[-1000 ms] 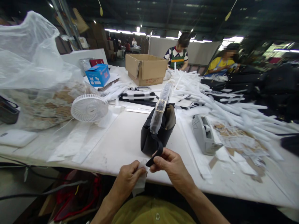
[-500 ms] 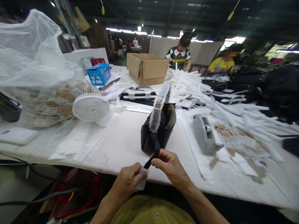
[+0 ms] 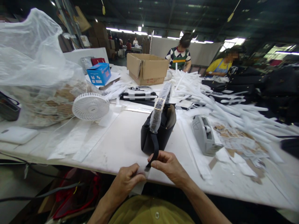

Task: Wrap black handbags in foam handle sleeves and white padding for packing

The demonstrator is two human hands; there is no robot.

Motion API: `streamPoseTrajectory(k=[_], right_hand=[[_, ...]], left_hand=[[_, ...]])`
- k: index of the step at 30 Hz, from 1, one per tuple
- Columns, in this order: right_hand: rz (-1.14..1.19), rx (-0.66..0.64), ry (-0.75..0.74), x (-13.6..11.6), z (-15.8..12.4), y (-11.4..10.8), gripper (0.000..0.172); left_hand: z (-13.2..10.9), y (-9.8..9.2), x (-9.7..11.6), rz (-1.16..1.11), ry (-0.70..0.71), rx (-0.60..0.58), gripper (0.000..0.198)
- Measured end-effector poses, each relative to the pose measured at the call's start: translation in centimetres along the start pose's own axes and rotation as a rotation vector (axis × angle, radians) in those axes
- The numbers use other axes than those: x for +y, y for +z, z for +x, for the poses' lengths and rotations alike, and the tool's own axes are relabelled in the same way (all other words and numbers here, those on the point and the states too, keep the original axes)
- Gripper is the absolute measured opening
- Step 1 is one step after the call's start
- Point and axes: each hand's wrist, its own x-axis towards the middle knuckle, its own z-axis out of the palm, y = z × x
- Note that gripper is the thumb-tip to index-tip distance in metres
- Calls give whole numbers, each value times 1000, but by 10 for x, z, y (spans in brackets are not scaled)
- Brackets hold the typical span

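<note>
A black handbag [image 3: 161, 137] stands upright near the front of the white table. Its strap has a gold buckle [image 3: 159, 104] and is partly wrapped in clear plastic film [image 3: 155, 120]. The bare black strap end [image 3: 155, 146] hangs toward me over the bag's near side. My right hand [image 3: 169, 166] pinches this strap end between thumb and fingers. My left hand [image 3: 129, 179] is closed on a piece of thin white wrapping sheet [image 3: 141, 183], which meets the strap's tip; part of the sheet is hidden by the fingers.
A white fan [image 3: 91, 106] and a large plastic bag [image 3: 30, 71] stand at left. Behind are a blue box [image 3: 99, 74] and a cardboard box [image 3: 147, 68]. On the right are a grey tape dispenser [image 3: 205, 135] and white foam strips [image 3: 233, 109]. Two people work across the table.
The strap's tip has come against the white sheet and is partly covered by it. Both hands have shifted only slightly. The handbag has stayed in place.
</note>
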Motion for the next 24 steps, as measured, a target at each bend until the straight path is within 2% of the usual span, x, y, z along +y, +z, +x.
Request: streamPoseTrajectory(k=[7,14,20,24], right_hand=[[-21,-33,9,6,2,2,22],[-169,12,16,11,6,3,24],[-92,72,54,7,5,-2,52],[-96,198,-3,11,6,-6,59]], left_hand=[[4,5,-1,-9,39,27,17],[4,11,4,-75,82,111,31],[14,28,10,-331,-63,189,31],[24,39,18,-393,-37,229,33]])
